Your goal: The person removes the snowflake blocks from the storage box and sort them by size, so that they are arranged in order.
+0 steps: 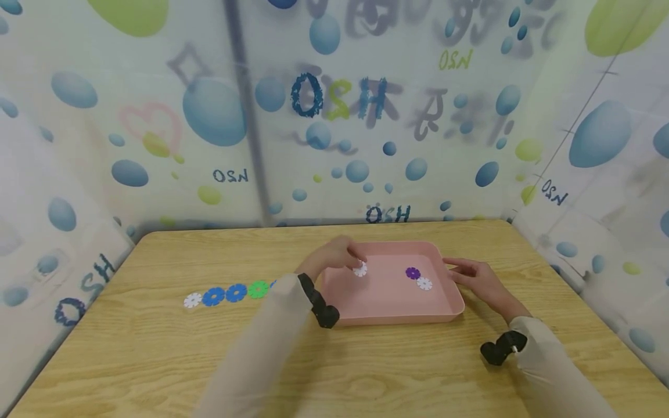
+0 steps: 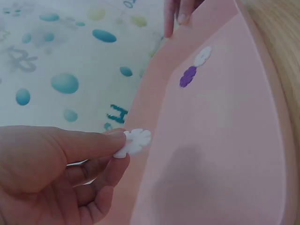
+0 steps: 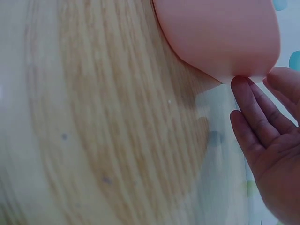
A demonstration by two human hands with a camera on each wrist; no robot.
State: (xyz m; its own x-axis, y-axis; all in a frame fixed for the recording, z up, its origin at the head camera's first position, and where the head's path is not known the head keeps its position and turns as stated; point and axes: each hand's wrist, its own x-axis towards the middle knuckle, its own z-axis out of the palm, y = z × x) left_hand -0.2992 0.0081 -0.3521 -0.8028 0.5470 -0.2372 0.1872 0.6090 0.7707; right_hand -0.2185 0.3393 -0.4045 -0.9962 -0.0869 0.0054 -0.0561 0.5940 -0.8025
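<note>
The left hand [image 1: 337, 255] pinches a white flake [image 2: 136, 142] between thumb and fingers, held over the left part of the pink tray [image 1: 389, 316]. Inside the tray lie a purple flake [image 1: 413, 273] and another white one [image 1: 424, 284], touching each other. The right hand [image 1: 478, 278] rests with straight fingers against the tray's right rim. On the table [image 1: 157, 360], left of the tray, a row of flakes [image 1: 230, 294] lies: white, blue, blue, green.
</note>
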